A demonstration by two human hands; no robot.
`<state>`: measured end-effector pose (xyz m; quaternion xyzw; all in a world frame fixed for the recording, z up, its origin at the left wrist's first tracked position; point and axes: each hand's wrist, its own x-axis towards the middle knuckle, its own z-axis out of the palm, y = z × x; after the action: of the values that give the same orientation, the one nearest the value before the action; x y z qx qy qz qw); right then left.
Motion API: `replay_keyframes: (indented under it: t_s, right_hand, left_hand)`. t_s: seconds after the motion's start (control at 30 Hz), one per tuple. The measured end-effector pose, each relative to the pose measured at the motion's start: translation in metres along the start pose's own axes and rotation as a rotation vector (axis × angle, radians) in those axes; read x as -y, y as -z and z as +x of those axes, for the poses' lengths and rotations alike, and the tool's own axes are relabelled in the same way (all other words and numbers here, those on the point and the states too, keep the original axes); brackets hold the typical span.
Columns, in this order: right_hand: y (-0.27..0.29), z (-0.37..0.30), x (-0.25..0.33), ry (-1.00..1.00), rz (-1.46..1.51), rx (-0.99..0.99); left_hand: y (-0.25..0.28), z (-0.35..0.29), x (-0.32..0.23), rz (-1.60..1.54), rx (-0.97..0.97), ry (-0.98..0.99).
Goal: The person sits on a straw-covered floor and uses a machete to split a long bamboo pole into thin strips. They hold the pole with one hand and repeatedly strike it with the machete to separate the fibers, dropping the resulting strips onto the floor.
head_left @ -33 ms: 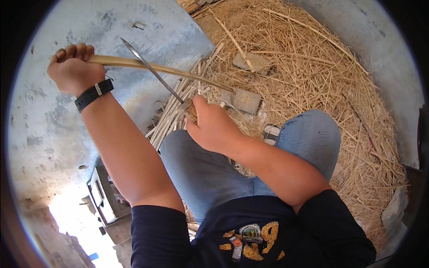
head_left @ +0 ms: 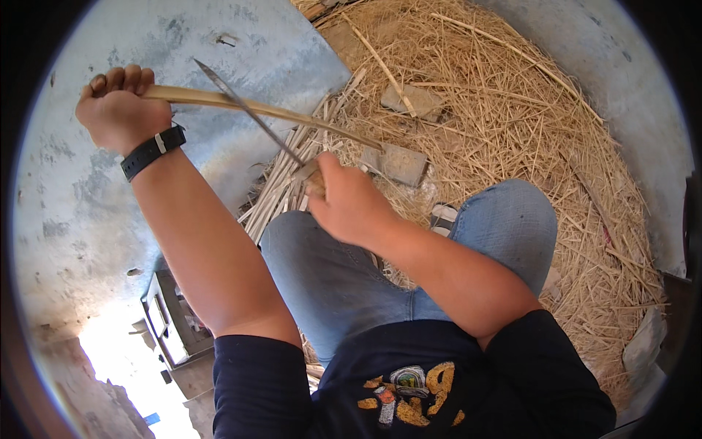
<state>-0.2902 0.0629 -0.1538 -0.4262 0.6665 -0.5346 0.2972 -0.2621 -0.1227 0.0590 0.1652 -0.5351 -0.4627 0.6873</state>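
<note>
My left hand (head_left: 124,102), raised at the upper left with a black watch strap on its wrist, is closed round one end of a long pale bamboo strip (head_left: 175,95). The strip slants down to the right, its other end beside a grey block (head_left: 404,166); whether it touches the block I cannot tell. My right hand (head_left: 353,201), above my left knee, is wrapped round the wooden handle of a knife (head_left: 275,139). Its long, narrow blade points up and left and crosses over the middle of the strip. The fingers under the handle are partly hidden.
Pale strips (head_left: 274,194) lie in a bundle against the blue-white wall (head_left: 241,44). Shavings (head_left: 504,110) cover the floor ahead and to the right. A flat stone (head_left: 413,102) lies among them. At the lower left stands a box-like object (head_left: 175,314).
My right hand and the knife have shifted very slightly, with the blade's tip a touch further up and left. My left hand stays closed on the bamboo strip.
</note>
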Motion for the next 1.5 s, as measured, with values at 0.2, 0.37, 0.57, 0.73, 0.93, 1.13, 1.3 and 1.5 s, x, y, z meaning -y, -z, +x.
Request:
replay_keyframes:
  t_s: [0.2, 0.37, 0.57, 0.73, 0.93, 1.13, 1.3, 1.5]
  right_hand:
    - [-0.004, 0.023, -0.051, -0.233, -0.094, 0.032]
    - [0.005, 0.007, -0.027, -0.17, 0.038, 0.016]
    - [0.012, 0.007, -0.01, -0.101, 0.041, 0.052]
    - [0.022, 0.035, -0.056, -0.26, -0.053, 0.129]
    - [0.016, 0.011, -0.032, -0.179, -0.081, 0.01]
    - [0.025, 0.003, 0.0, -0.049, -0.086, 0.023]
    - [0.028, 0.002, 0.004, -0.049, -0.053, 0.013]
    - [0.033, 0.0, 0.001, -0.048, -0.014, 0.007]
  left_hand:
    - [0.007, 0.006, 0.004, -0.006, -0.025, 0.039]
    - [0.002, -0.002, 0.005, 0.001, 0.004, 0.033]
    - [0.003, 0.0, 0.001, -0.028, 0.148, 0.041]
    - [0.011, 0.009, -0.001, -0.075, 0.157, 0.097]
    - [0.016, 0.004, -0.001, -0.08, 0.222, 0.09]
    - [0.009, 0.003, -0.001, -0.072, 0.207, 0.084]
    - [0.013, 0.011, 0.002, -0.108, 0.284, 0.101]
    - [0.008, 0.008, -0.003, -0.146, 0.358, 0.12]
